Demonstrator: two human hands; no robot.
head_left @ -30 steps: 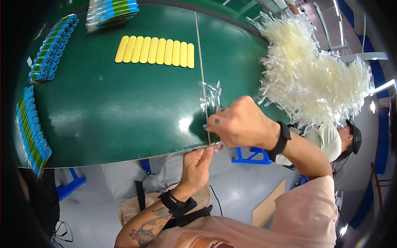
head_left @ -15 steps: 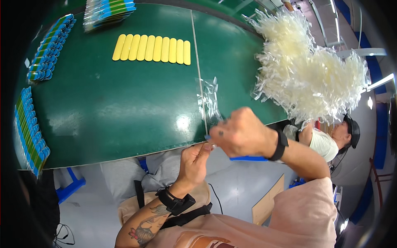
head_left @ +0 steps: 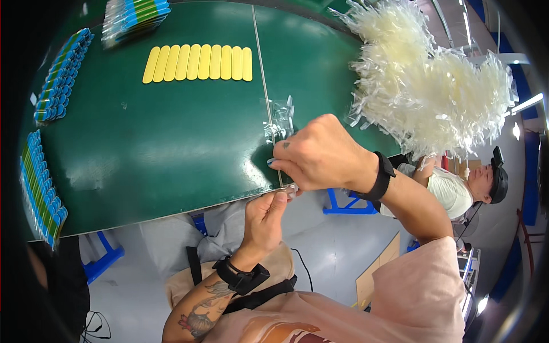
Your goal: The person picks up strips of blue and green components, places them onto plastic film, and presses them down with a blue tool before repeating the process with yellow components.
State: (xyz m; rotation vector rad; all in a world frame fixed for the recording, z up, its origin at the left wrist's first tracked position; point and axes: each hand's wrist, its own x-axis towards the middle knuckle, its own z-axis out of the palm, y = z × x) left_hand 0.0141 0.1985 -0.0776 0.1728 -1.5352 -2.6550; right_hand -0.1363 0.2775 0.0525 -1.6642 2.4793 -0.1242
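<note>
My left hand is at the table's front edge, thumb and fingers pinched on a small piece of clear plastic film. Just above it, my right hand is closed with thumb against curled fingers. A small blue spot shows at its fingertips, and what they hold is hidden. Clear plastic sleeves lie on the green table just beyond my right hand. Farther back on the left, several yellow round-ended strips lie side by side in a row.
Stacks of blue-and-green packaged strips line the left side, with another stack at the back and one nearer. A large heap of clear plastic sleeves covers the right side. A person in a dark cap is at far right.
My right hand has moved slightly up and left, and its fingers now show more clearly. The left hand stays pinched near the edge. The view has shifted a little.
</note>
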